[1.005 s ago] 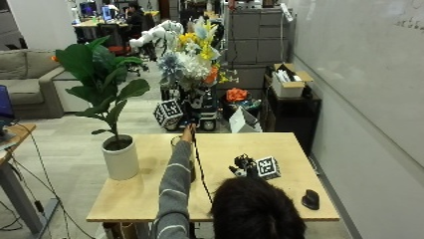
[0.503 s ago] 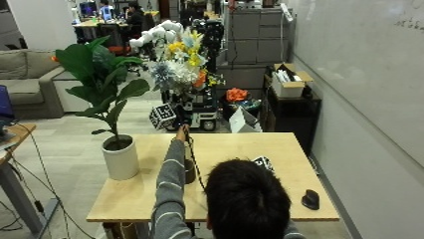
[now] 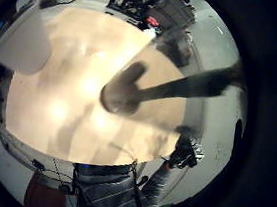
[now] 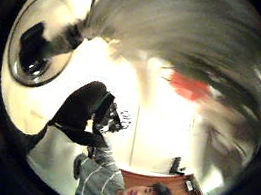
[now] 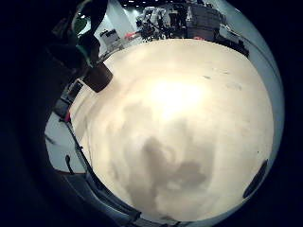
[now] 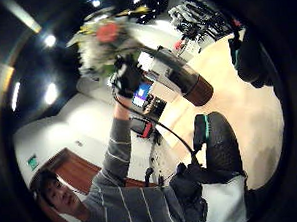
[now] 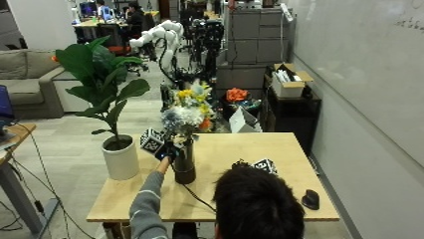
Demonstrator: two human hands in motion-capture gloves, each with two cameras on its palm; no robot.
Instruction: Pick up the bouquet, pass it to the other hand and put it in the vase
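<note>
While you are leaning over the wooden table (image 7: 265, 164) that is filling the lower middle of the outside view, the largest container on it, a white pot (image 7: 121, 158) at the table's left edge, is holding a tall green plant (image 7: 99, 84). Just right of it, the dark vase (image 7: 184, 165) is standing upright near the centre of the frame, and the bouquet (image 7: 187, 110) of yellow, white and orange flowers is rising from its mouth, its stems reaching down inside. Your left hand (image 7: 168, 150) is raised beside the vase's neck, fingers curled around the bouquet's stems just above the rim. Your right hand (image 7: 260, 164) is mostly hiding behind your head at centre right; its fingers are not showing well enough to tell their state. A small black mouse (image 7: 310, 199) is lying at the table's lower right corner.
</note>
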